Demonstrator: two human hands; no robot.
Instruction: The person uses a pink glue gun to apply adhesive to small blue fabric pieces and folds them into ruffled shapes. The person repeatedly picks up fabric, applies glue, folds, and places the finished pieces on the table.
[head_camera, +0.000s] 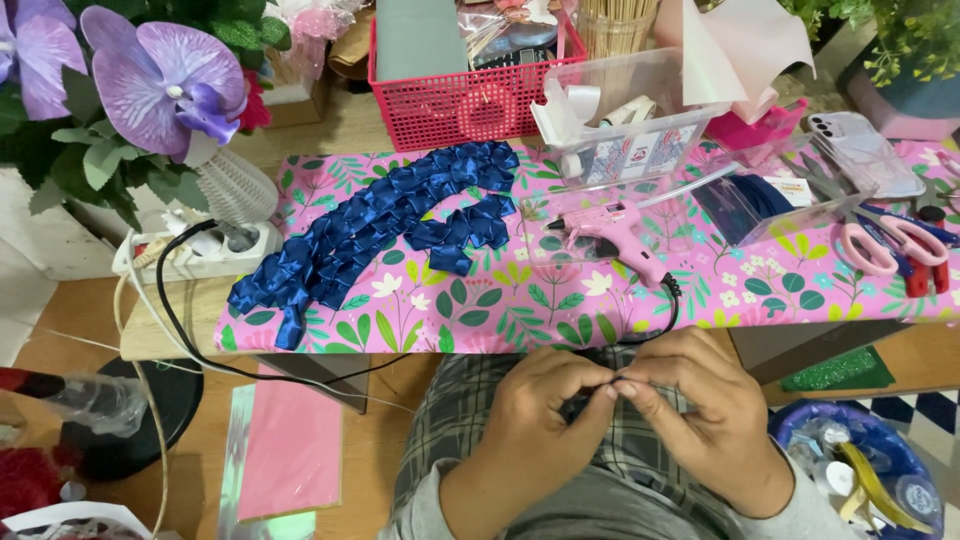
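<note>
Head view shows the left hand (545, 405) and right hand (690, 400) meeting over the lap, fingers pinching a small dark ribbon piece (600, 385) between them, below the tabletop (420, 320) edge near the pink glue gun (610, 238).

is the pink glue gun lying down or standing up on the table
Lying down. The pink glue gun rests on its side on the floral table cover, nozzle pointing left, its black cord trailing off the table's front edge.
</note>
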